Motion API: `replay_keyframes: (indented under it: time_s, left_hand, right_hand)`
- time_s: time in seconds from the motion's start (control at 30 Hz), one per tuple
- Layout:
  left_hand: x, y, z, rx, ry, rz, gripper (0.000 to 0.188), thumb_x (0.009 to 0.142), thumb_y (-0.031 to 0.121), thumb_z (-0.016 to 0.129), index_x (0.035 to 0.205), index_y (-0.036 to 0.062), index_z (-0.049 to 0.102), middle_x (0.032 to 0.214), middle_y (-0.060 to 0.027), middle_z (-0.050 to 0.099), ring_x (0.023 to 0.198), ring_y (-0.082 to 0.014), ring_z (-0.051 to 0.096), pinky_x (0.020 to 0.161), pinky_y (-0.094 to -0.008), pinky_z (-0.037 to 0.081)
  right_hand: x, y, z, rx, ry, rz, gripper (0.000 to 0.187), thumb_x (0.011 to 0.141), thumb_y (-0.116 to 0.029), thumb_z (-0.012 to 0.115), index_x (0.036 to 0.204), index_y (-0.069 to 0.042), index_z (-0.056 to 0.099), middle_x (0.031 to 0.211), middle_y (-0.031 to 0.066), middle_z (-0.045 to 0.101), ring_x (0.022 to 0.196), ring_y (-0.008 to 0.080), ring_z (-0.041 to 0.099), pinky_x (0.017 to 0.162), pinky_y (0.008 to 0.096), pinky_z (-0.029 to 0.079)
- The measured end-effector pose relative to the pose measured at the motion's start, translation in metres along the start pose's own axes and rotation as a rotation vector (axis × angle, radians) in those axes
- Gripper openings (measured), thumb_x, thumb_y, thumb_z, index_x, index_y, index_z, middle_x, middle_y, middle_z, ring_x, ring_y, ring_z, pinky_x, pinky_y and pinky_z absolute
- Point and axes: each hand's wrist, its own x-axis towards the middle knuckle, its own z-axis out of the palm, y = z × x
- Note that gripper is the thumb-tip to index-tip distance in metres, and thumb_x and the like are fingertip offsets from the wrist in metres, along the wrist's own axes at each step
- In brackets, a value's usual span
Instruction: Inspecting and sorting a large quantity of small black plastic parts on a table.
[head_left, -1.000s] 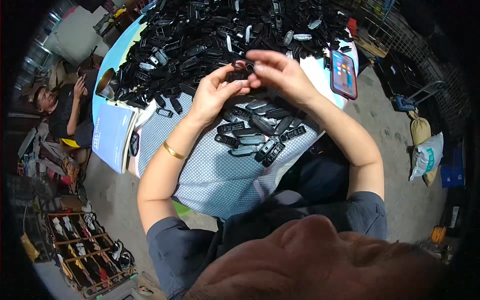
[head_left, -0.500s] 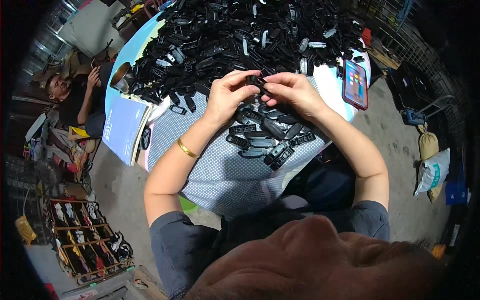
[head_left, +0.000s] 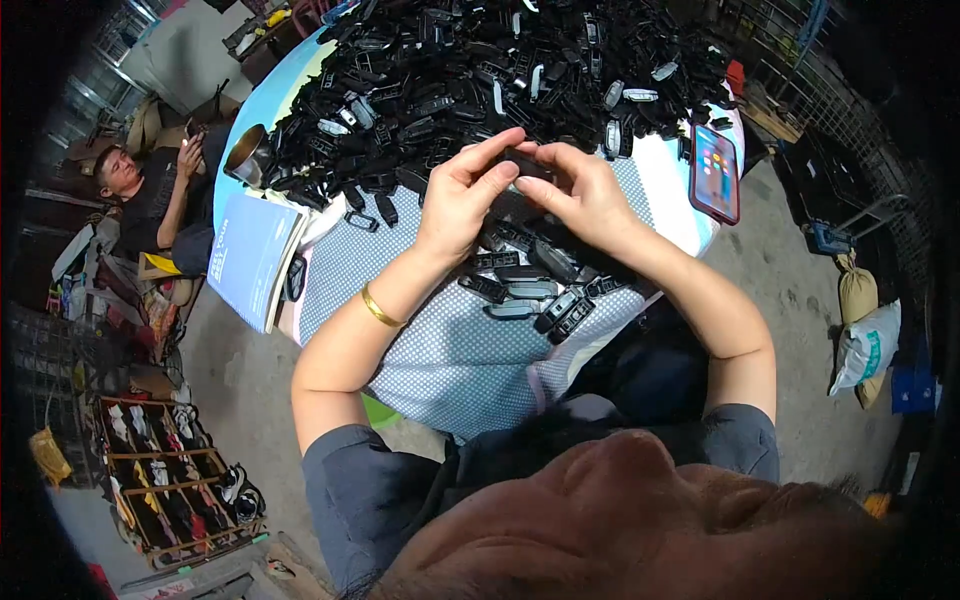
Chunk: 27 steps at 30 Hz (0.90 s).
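Observation:
Over the table's near part, my left hand [head_left: 455,212] and my right hand [head_left: 592,200] meet around one black car key fob shell [head_left: 524,164]. Both thumbs press toward its near side while the fingers curl about it, hiding much of it. Just below my hands, a small group of black and grey key fob shells [head_left: 552,262] lies on a patterned grey-white cloth [head_left: 440,350]. Beyond them spreads a large heap of similar black shells [head_left: 430,105], some with silvery faces.
A phone with a lit screen [head_left: 714,172] lies at the table's right. On the left are a metal cup [head_left: 245,156] and a blue-covered book [head_left: 250,255]. Another person [head_left: 150,200] reclines farther left. A shoe rack [head_left: 165,485] stands lower left; sacks [head_left: 866,345] sit at right.
My fingers have shifted on the fob shell: the thumbs are now closer together and the left index finger is raised and straighter. The shell is turned and more covered.

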Motion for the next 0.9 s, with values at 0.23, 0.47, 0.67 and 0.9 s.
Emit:
replay_keyframes:
  time_s: [0.23, 0.47, 0.67, 0.9]
  left_hand:
    - [0.001, 0.000, -0.006, -0.243, -0.111, -0.083, 0.024, 0.087, 0.009, 0.055, 0.108, -0.0021, 0.057, 0.104, -0.0111, 0.062, 0.095, -0.0163, 0.058, 0.086, -0.0275, 0.046]
    - [-0.001, -0.001, -0.003, -0.248, -0.135, -0.179, 0.026, 0.088, 0.012, 0.054, 0.108, -0.0031, 0.056, 0.106, -0.0143, 0.060, 0.097, -0.0201, 0.058, 0.089, -0.0317, 0.044]
    - [-0.002, 0.013, -0.010, 0.690, -0.184, 0.090, 0.035, 0.080, 0.011, 0.062, 0.114, 0.0021, 0.056, 0.096, -0.0097, 0.064, 0.087, -0.0138, 0.060, 0.075, -0.0255, 0.047]
    - [-0.002, 0.005, -0.004, 1.023, -0.433, 0.265, 0.025, 0.076, 0.018, 0.065, 0.094, 0.0018, 0.064, 0.083, -0.0142, 0.063, 0.076, -0.0256, 0.060, 0.067, -0.0318, 0.047]
  right_hand:
    - [-0.001, -0.010, -0.001, -0.207, 0.016, -0.166, 0.028, 0.075, -0.025, 0.067, 0.081, 0.002, 0.063, 0.065, 0.0165, 0.058, 0.056, 0.0299, 0.058, 0.051, 0.0350, 0.044]
    - [-0.010, -0.011, -0.012, -0.371, -0.062, -0.188, 0.029, 0.075, -0.027, 0.066, 0.078, 0.001, 0.063, 0.070, 0.0167, 0.061, 0.062, 0.0304, 0.060, 0.055, 0.0344, 0.047]
    - [-0.045, 0.015, -0.100, -0.532, 0.121, -0.499, 0.012, 0.080, -0.006, 0.056, 0.087, 0.003, 0.061, 0.084, 0.0136, 0.062, 0.077, 0.0245, 0.060, 0.068, 0.0333, 0.047]
    - [-0.110, 0.059, -0.165, -0.643, 0.300, -0.267, 0.015, 0.085, -0.001, 0.048, 0.082, 0.006, 0.061, 0.083, 0.0127, 0.060, 0.089, 0.0228, 0.056, 0.069, 0.0290, 0.047]
